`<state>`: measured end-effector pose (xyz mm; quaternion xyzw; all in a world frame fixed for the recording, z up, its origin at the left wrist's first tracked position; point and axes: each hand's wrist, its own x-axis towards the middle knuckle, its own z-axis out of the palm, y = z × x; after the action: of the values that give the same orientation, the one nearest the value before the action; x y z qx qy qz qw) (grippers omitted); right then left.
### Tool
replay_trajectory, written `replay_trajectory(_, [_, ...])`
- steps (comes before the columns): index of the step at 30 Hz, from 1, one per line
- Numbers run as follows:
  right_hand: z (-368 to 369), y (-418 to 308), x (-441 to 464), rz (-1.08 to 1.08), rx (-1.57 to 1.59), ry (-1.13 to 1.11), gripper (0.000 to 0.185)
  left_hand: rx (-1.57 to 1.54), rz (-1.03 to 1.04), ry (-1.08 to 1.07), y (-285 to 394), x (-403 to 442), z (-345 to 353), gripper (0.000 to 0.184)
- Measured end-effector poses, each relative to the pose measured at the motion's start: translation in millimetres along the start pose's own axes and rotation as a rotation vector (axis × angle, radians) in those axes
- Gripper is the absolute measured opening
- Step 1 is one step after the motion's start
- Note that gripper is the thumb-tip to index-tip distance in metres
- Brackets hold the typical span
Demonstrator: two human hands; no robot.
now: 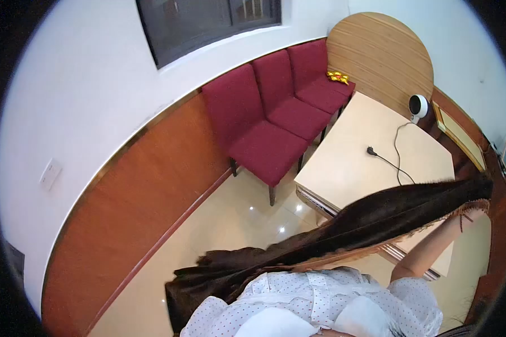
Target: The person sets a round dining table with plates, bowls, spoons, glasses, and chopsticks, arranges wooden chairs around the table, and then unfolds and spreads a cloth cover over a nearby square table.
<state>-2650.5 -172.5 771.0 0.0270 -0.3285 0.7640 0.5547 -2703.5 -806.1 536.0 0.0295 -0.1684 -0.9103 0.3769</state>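
A long dark brown cloth, with a paler, fringed-looking edge, stretches across my front from lower left to upper right. My right arm reaches out to the right, and my right hand is at the cloth's raised far end. The cloth covers most of its fingers, but that end hangs up from the hand. A thin dark band circles my right wrist. My left arm and hand are hidden, with the bunched left end of the cloth lying over that side. I cannot make out what kind of cloth piece it is.
Three dark red chairs line the wall, with a shiny yellow packet on the far one. A pale table bears a black plug on a cord and a white round-headed device. A round wooden board leans behind.
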Motion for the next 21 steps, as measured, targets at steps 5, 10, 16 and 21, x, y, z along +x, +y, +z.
replay_trajectory(5, [-48,3,20,0.057,-0.056,0.037,0.032,-0.063,-0.149,-0.02,4,-24,-13,0.069])
replay_trajectory(10, [64,79,-78,0.264,-0.424,-0.142,0.034,-0.116,-0.443,-0.042,-16,-63,-16,0.07])
replay_trajectory(16, [147,173,-268,0.449,-0.827,-1.3,0.048,-0.226,-0.747,-0.069,-63,-83,-1,0.072])
replay_trajectory(21, [139,178,-284,0.926,-0.509,-1.246,0.028,-0.311,-0.855,-0.065,-84,-76,13,0.073])
